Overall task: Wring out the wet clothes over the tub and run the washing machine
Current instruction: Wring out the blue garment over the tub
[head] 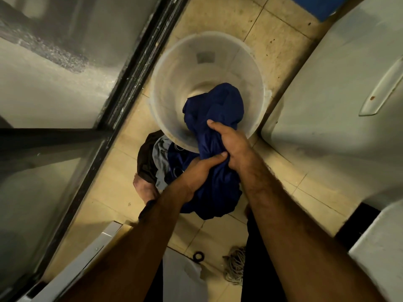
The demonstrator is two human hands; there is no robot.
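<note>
item: dark blue garment (214,118), bunched, held over the near rim of the pale plastic tub (172,83), far end hanging inside. left hand (199,170): clenched round the cloth at the tub's 6 o'clock. right hand (231,142): gripped it just beyond, touching the left. heap of clothes (152,162) on the floor at 7 o'clock. white appliance (327,94) at 3 o'clock.

You are holding a navy garment (216,110) that is looking like thin, smooth cloth with a faint sheen. The tub (172,88) is showing as translucent plastic, matt and scuffed cloudy. The floor tiles (281,40) are looking dull, beige and stained. The white casing (338,88) is gleaming softly like painted metal, carrying 1 rust spot (372,97). The mop strings (234,267) are looking coarse.
</note>
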